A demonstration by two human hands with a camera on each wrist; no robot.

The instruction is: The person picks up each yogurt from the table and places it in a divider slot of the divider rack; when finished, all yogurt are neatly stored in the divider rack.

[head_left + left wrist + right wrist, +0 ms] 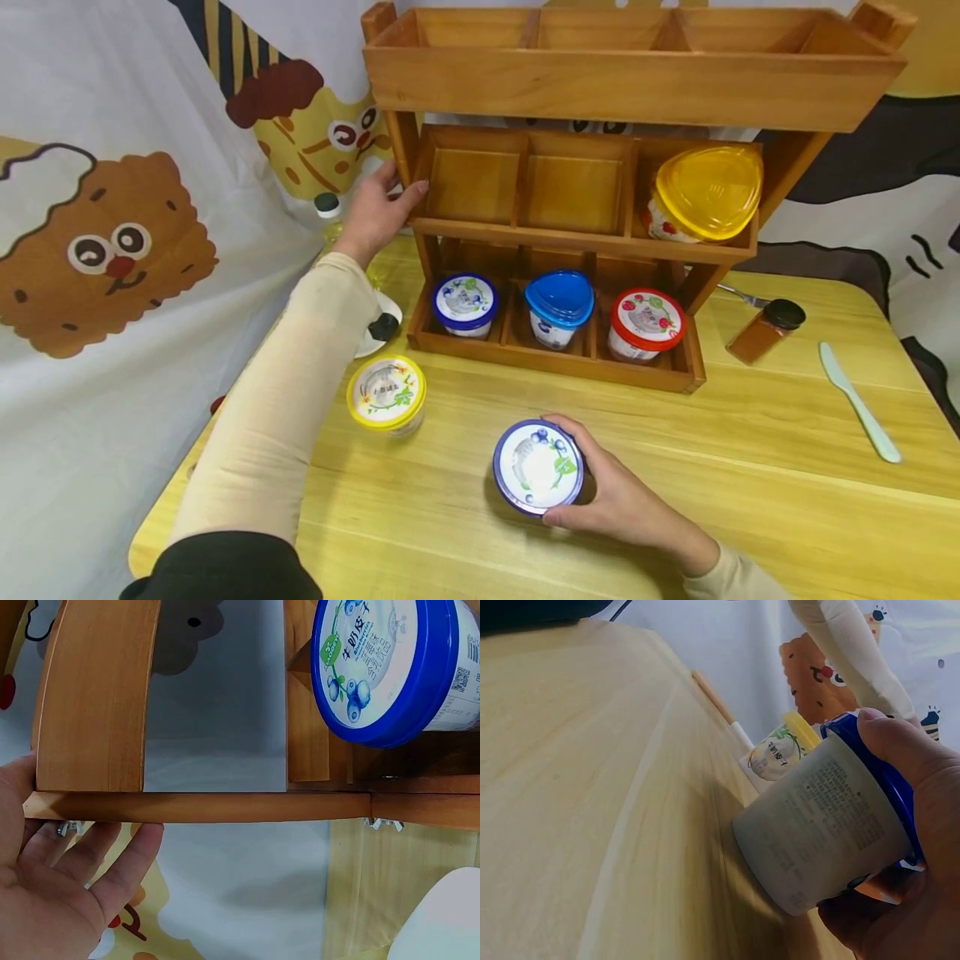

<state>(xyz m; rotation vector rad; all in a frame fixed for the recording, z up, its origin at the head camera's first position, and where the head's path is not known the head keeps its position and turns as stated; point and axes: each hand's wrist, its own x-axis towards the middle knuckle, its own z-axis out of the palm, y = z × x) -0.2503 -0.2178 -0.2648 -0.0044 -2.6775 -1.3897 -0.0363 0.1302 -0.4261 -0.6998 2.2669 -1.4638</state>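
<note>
My right hand (626,500) grips a yogurt tub with a dark blue lid (537,468) printed with blueberries, thumb and fingers around its rim. In the right wrist view the tub's white side (825,825) shows, tilted in that picture; whether its base touches the table I cannot tell. My left hand (378,208) holds the left side of a three-tier wooden shelf (630,83) at the middle tier, fingers (124,877) around the upright. In the bottom tier sit a blue-lidded blueberry tub (465,302), a tub with a bright blue lid (561,298) and a red-lidded strawberry tub (648,321).
A yellow triangular-lidded tub (708,193) sits in the middle tier's right compartment. On the table stands a yellow-lidded tub (387,393). A white plate (367,344) and a bottle (327,208) are at left; a spice jar (767,330) and pale knife (858,402) at right.
</note>
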